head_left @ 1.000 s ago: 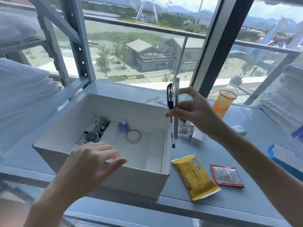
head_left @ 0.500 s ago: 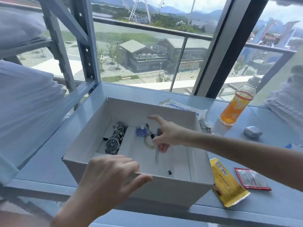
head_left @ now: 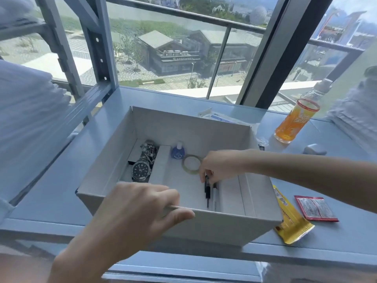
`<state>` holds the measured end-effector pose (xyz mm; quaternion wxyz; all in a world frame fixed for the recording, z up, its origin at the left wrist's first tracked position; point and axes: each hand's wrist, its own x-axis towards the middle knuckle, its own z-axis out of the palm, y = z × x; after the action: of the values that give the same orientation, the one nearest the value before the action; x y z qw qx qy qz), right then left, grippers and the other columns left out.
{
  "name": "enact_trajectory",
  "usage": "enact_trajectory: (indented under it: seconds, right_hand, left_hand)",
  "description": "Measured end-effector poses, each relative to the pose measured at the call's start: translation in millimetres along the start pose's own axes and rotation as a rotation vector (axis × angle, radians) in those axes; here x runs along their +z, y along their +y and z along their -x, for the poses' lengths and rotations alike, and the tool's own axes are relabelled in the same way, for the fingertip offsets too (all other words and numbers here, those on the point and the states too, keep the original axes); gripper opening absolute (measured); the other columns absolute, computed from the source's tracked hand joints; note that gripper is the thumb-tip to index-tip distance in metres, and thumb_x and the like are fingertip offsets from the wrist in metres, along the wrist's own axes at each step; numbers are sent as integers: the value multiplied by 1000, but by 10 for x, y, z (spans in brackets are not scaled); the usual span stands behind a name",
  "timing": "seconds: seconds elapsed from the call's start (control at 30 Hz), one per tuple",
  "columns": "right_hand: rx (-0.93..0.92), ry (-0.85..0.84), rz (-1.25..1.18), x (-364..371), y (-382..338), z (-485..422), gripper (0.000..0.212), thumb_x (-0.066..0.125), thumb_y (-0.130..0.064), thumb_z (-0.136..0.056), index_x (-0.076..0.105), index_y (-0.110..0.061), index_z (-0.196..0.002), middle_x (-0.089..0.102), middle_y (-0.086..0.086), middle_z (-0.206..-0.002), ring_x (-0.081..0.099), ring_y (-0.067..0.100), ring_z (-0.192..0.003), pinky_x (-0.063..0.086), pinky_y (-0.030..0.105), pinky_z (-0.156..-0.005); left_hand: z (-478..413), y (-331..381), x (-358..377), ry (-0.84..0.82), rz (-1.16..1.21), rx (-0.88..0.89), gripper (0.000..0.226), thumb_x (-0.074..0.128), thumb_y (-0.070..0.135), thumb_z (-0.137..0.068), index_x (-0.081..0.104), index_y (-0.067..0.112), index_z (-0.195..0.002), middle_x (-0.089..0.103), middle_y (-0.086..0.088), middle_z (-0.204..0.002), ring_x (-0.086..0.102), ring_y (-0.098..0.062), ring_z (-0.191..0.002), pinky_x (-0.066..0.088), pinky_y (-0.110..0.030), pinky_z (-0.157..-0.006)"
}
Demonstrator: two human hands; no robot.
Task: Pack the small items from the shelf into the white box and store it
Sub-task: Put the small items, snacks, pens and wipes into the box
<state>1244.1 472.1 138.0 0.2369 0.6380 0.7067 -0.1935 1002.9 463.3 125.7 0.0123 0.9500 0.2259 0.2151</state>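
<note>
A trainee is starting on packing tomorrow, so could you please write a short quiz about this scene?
1. True or false: the silver metal wristwatch lies inside the white cardboard box.
2. Which lies outside the box? A clear tape ring; B yellow plastic snack packet; C small blue plastic bottle.
3. Which hand holds the black pen in the box?
Key: 1 true; 2 B; 3 the right hand.
</note>
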Motion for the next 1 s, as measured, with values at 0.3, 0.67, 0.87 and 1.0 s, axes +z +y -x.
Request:
enact_trajectory:
  seconds: [0.3, 0.67, 0.87, 1.0]
  right_hand:
    - [-16, -13, 18, 78, 18, -123, 20, 62, -22, -85, 62, -19, -104, 60, 0, -105, 48, 15, -81, 40, 25, -68]
    - [-31, 18, 6, 242, 153, -175, 17, 62, -21, -83, 58, -21, -99, 53, 0, -111, 54, 23, -87, 43, 29, -67]
    - [-17, 0, -21, 246, 162, -293, 14, 63, -16, -80, 61, -19, -94, 56, 1, -108, 57, 24, -91, 51, 36, -75]
    - [-34, -10, -28, 195, 188, -248, 21, 63, -14, -79, 65, -20, -99, 59, -2, -105, 58, 21, -95, 48, 29, -76]
  left_hand:
    - [-535, -642, -99, 10, -30, 4, 43, 39, 53, -85, 67, 23, -99, 64, 8, -104, 55, -16, -106, 49, -38, -80]
    - [-815, -1182, 49, -148, -111, 17, 60, 64, 37, -82, 45, 21, -137, 26, -11, -151, 15, -24, -141, 22, -43, -108]
    - [-1196, -1256, 144, -270, -126, 60, 60, 63, 41, -82, 37, 40, -136, 49, -7, -127, 47, -27, -114, 38, -43, -95]
    - [-1172, -1257, 157, -235, -95, 41, 58, 64, 41, -81, 40, 40, -134, 50, -5, -125, 46, -25, -114, 34, -42, -97]
